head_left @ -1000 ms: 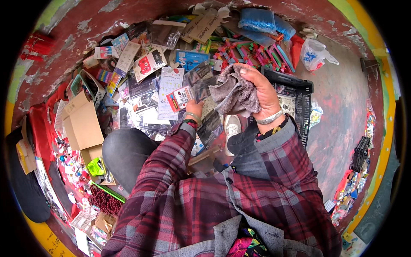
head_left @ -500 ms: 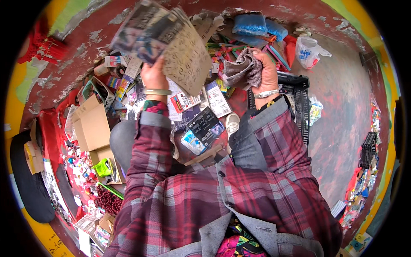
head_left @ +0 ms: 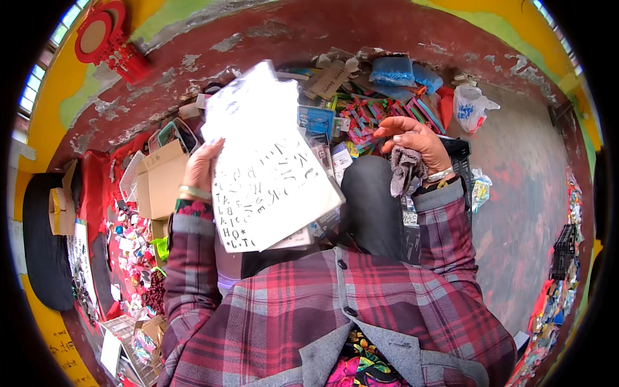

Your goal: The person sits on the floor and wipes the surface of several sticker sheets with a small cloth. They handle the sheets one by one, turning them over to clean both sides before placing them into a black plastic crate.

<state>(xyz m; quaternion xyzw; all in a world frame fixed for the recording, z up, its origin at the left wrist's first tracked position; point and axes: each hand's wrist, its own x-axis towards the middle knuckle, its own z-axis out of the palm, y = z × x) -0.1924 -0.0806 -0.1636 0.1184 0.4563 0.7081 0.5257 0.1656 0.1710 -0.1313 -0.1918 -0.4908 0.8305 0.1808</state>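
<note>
My left hand [head_left: 202,169] is closed on the left edge of a fanned stack of sheets [head_left: 274,187]. They are whitish with black characters, and their upper part is washed out by glare. The stack is held over my lap, hiding much of what lies beneath. To its right, my right hand [head_left: 422,147] keeps a crumpled grey-brown cloth [head_left: 407,173] under its thumb and palm, with the fingers reaching leftward. The cloth hangs beside my bent dark-trousered knee [head_left: 367,200], apart from the sheets.
An open cardboard box [head_left: 161,177] stands on the left among small colourful goods. Blue plastic bundles [head_left: 393,72] and a white plastic bag [head_left: 474,106] lie along the far wall. A black crate [head_left: 459,158] is behind my right wrist. Grey floor [head_left: 516,193] extends rightward.
The stack has come down toward my lap, turning from its dark printed faces to pale ones. My right hand has moved right and nearer, its fingers straighter, still with the cloth.
</note>
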